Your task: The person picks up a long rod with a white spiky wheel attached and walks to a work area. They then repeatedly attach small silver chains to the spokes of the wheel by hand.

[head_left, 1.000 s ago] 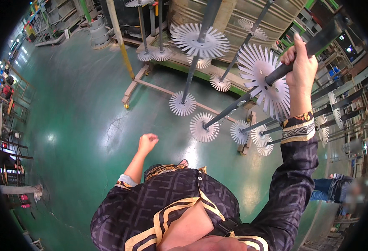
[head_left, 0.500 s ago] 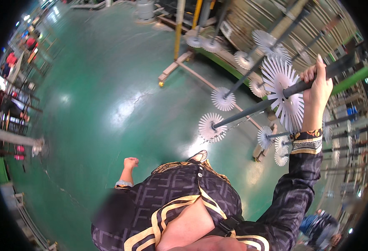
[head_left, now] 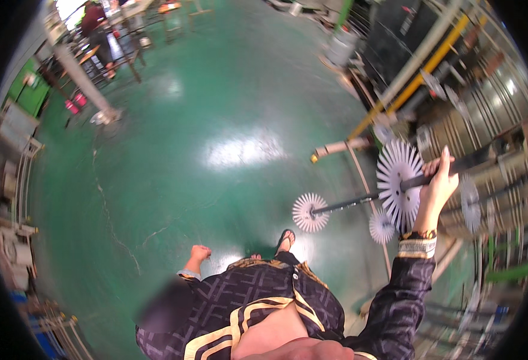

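Note:
My right hand (head_left: 437,189) is wrapped round a dark upright pole (head_left: 351,204), which slants down and away through the picture. Just below my fingers a large white disc (head_left: 391,180) with slotted, petal-like edges sits on this pole. A similar disc (head_left: 303,211) is at the pole's low end near the floor. My left hand (head_left: 201,252) hangs low by my side with its fingers curled in, and nothing shows in it. More white slotted discs, such as one by the rack's base (head_left: 383,227), are close to the pole.
Metal drums (head_left: 498,99) and a yellow post (head_left: 423,65) stand at the right. A rack base (head_left: 339,147) with a yellow caster lies on the green floor (head_left: 174,150). A column (head_left: 84,78) rises at the far left. A person (head_left: 94,24) is at tables beyond it.
The view has turned, so the drums and rack have shifted right and the column has come further in. My right hand still grips the pole. A foot now shows stepped forward.

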`<state>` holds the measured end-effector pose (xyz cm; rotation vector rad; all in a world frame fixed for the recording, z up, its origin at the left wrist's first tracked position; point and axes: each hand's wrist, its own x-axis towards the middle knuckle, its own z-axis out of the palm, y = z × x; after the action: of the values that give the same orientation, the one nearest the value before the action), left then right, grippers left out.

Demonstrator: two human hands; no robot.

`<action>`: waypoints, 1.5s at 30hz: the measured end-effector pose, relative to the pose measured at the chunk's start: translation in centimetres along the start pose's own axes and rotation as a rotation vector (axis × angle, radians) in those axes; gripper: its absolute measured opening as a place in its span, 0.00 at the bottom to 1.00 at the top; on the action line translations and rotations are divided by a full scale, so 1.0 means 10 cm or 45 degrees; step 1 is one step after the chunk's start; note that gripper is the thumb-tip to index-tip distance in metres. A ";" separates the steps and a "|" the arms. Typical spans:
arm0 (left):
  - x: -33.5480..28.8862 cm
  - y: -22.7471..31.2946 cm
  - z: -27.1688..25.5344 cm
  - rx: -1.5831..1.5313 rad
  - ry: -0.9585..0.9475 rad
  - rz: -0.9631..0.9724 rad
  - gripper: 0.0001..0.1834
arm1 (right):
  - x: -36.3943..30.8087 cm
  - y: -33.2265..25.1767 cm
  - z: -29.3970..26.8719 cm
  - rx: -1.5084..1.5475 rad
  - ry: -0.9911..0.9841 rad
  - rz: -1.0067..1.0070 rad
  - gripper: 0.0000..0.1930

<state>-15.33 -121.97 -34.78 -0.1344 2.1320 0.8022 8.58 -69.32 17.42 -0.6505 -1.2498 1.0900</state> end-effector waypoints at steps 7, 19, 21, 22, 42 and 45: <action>0.00 0.29 0.27 -0.081 0.067 -0.204 0.07 | 0.41 0.72 0.89 0.066 -0.206 0.065 0.16; 0.28 1.91 0.78 -0.689 0.210 -0.097 0.09 | 1.70 1.74 2.63 0.142 -0.494 0.030 0.13; 0.35 2.09 0.82 -0.681 0.205 -0.167 0.09 | 1.99 1.99 2.99 0.160 -0.541 0.030 0.13; 0.32 2.03 0.88 -0.645 0.202 -0.226 0.09 | 2.03 2.12 3.09 0.166 -0.567 0.025 0.13; 4.67 6.70 -1.12 -0.532 0.433 0.140 0.10 | 5.21 4.67 6.64 0.189 -0.450 -0.012 0.13; 5.24 7.40 -1.16 -0.586 0.398 0.197 0.09 | 5.67 5.11 7.17 0.199 -0.449 0.008 0.12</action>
<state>-83.50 -61.13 -31.64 -0.3588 2.2262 1.4360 -77.42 -9.70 13.67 -0.3519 -1.4436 1.3324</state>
